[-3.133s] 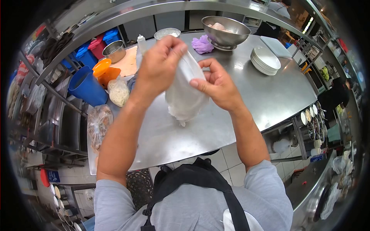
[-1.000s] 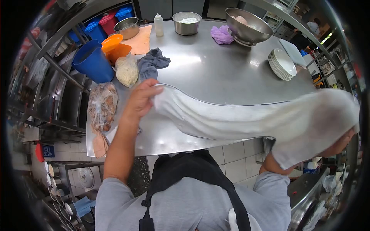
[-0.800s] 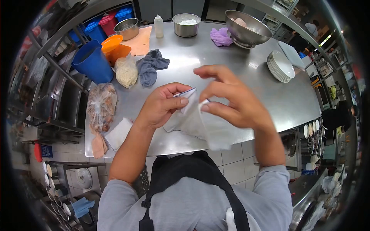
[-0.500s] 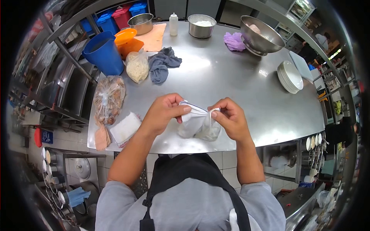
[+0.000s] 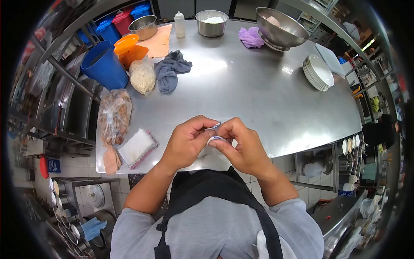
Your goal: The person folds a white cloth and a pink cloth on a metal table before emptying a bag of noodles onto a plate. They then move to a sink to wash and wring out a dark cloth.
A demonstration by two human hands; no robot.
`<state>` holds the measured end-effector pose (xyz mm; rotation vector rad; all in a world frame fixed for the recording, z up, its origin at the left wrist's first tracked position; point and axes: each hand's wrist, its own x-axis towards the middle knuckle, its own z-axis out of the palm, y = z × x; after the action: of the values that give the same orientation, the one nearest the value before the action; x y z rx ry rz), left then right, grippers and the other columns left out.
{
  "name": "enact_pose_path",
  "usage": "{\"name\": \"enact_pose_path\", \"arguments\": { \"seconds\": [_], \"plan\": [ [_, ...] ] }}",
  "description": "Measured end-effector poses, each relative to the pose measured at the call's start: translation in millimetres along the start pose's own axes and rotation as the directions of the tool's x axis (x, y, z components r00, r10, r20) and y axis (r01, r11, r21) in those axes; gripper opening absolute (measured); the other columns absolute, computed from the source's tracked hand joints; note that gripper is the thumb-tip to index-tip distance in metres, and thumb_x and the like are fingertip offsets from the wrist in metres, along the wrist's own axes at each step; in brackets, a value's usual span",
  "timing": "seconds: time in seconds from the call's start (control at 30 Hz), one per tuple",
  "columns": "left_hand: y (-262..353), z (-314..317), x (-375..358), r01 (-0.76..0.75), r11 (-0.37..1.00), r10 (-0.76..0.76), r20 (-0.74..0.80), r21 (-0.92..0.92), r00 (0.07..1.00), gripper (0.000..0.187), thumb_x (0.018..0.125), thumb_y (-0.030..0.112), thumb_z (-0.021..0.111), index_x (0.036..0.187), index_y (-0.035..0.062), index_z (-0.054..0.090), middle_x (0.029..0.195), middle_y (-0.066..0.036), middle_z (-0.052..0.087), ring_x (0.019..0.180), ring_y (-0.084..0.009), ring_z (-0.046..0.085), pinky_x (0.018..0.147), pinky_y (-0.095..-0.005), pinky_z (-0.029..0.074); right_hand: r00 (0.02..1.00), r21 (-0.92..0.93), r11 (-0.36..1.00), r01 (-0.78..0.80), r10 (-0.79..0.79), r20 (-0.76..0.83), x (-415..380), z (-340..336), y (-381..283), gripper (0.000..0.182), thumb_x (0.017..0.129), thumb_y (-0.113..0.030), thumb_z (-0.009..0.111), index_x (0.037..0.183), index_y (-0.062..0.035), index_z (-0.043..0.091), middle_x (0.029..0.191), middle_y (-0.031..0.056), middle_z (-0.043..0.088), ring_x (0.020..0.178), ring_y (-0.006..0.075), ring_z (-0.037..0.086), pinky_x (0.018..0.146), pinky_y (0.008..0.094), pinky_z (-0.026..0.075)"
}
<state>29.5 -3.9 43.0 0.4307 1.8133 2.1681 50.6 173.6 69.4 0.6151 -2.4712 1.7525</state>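
Both hands meet over the front edge of the steel table, pinching the mouth of a white plastic bag with a blue line along its rim. My left hand grips the rim between thumb and bent fingers. Close beside it, my right hand holds the other side of the rim, thumb and forefinger pressed together. The bag's body hangs below, mostly hidden behind my hands, so I cannot make out its contents.
The steel table bears folded cloths, a knotted bag of brownish food, a bag of pale shreds, a grey cloth and a blue jug. Farther off are a colander and stacked white plates.
My hands have come closer together and nearer my body, bunching the bag's mouth that was stretched between them. The whole view has shifted slightly.
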Motion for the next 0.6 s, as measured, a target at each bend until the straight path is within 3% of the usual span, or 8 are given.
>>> {"name": "enact_pose_path", "arguments": {
  "seconds": [0.23, 0.3, 0.33, 0.4, 0.43, 0.5, 0.53, 0.6],
  "plan": [
    [-0.8, -0.3, -2.5, -0.036, 0.979, 0.028, 0.043, 0.199, 0.999, 0.019, 0.09, -0.001, 0.055, 0.107, -0.0037, 0.064, 0.095, -0.004, 0.063, 0.091, -0.0125, 0.058, 0.082, -0.0251, 0.045, 0.999, -0.122, 0.992, -0.028, 0.025, -0.031, -1.9, -4.6, 10.8, 0.02, 0.085, -0.013, 0.07, 0.092, -0.0036, 0.054, 0.079, 0.0119, 0.066, 0.071, 0.0265, 0.067, 0.062, 0.0328, 0.052],
    [-1.1, -0.8, -2.1, -0.04, 0.969, 0.027, 0.06, 0.242, 0.998, 0.019, 0.09, 0.0, 0.055, 0.107, -0.0039, 0.064, 0.094, -0.004, 0.063, 0.09, -0.0127, 0.058, 0.081, -0.025, 0.045, 0.997, -0.161, 0.987, -0.02, 0.009, -0.07, -1.6, -6.2, 11.9, 0.021, 0.083, -0.009, 0.073, 0.089, -0.0046, 0.053, 0.072, 0.0031, 0.06, 0.063, 0.0101, 0.055, 0.059, 0.0246, 0.045],
    [0.2, 0.1, -1.5, -0.048, 0.964, 0.029, 0.076, 0.262, 0.997, 0.019, 0.09, -0.001, 0.055, 0.107, -0.0041, 0.064, 0.094, -0.004, 0.063, 0.089, -0.0124, 0.057, 0.08, -0.0247, 0.044, 0.998, -0.161, 0.987, -0.02, 0.009, -0.069, -1.3, -7.4, 11.4, 0.021, 0.083, -0.009, 0.073, 0.089, -0.0046, 0.053, 0.072, 0.0031, 0.06, 0.063, 0.0101, 0.055, 0.059, 0.0246, 0.045],
    [0.3, 0.9, 0.2, -0.056, 0.958, 0.033, 0.089, 0.28, 0.996, 0.02, 0.091, -0.001, 0.055, 0.108, -0.0044, 0.064, 0.093, -0.004, 0.063, 0.087, -0.0121, 0.057, 0.079, -0.0245, 0.044, 0.997, -0.189, 0.98, -0.066, 0.058, -0.046, 0.1, -10.8, 9.2, 0.018, 0.084, -0.013, 0.07, 0.092, -0.0047, 0.056, 0.082, 0.012, 0.065, 0.071, 0.0263, 0.066, 0.062, 0.0329, 0.051],
    [-1.1, 0.6, 1.6, -0.062, 0.956, 0.038, 0.088, 0.288, 0.995, 0.022, 0.09, 0.002, 0.054, 0.108, -0.0029, 0.065, 0.093, -0.005, 0.063, 0.086, -0.0129, 0.057, 0.077, -0.0254, 0.044, 0.997, -0.189, 0.98, -0.065, 0.057, -0.045, 1.5, -11.8, 10.7, 0.018, 0.084, -0.013, 0.07, 0.092, -0.0047, 0.056, 0.082, 0.012, 0.065, 0.071, 0.0263, 0.066, 0.062, 0.0329, 0.051],
    [0.6, 1.9, 5.3, -0.066, 0.953, 0.043, 0.086, 0.295, 0.995, 0.023, 0.09, 0.004, 0.053, 0.109, -0.0015, 0.066, 0.093, -0.006, 0.062, 0.084, -0.0137, 0.058, 0.076, -0.0264, 0.045, 0.972, -0.371, 0.908, 0.195, -0.23, -0.054, 5.5, -13.8, 16.3, 0.018, 0.083, -0.012, 0.071, 0.094, -0.0051, 0.058, 0.089, 0.0133, 0.064, 0.076, 0.0275, 0.064, 0.066, 0.0336, 0.051],
    [5.1, 5.1, 8.0, 0.009, 0.975, -0.022, 0.054, 0.224, 0.998, 0.021, 0.09, 0.004, 0.054, 0.106, -0.0018, 0.066, 0.092, -0.005, 0.062, 0.084, -0.0126, 0.058, 0.076, -0.0256, 0.045, 0.972, -0.37, 0.908, 0.195, -0.229, -0.051, 9.2, -16.2, 19.1, 0.018, 0.083, -0.012, 0.071, 0.094, -0.0051, 0.058, 0.089, 0.0133, 0.064, 0.076, 0.0275, 0.064, 0.066, 0.0336, 0.051],
    [10.4, 11.7, 10.4, 0.088, 0.985, -0.092, 0.024, 0.147, 0.995, 0.018, 0.09, 0.004, 0.054, 0.102, -0.0021, 0.066, 0.092, -0.004, 0.062, 0.083, -0.0114, 0.058, 0.076, -0.0248, 0.045, 0.884, -0.401, 0.838, 0.371, -0.451, -0.124, 15.1, -21.8, 24.0, 0.017, 0.083, -0.01, 0.071, 0.095, -0.005, 0.059, 0.091, 0.0125, 0.062, 0.081, 0.0249, 0.061, 0.071, 0.0313, 0.049]
  ]
}}
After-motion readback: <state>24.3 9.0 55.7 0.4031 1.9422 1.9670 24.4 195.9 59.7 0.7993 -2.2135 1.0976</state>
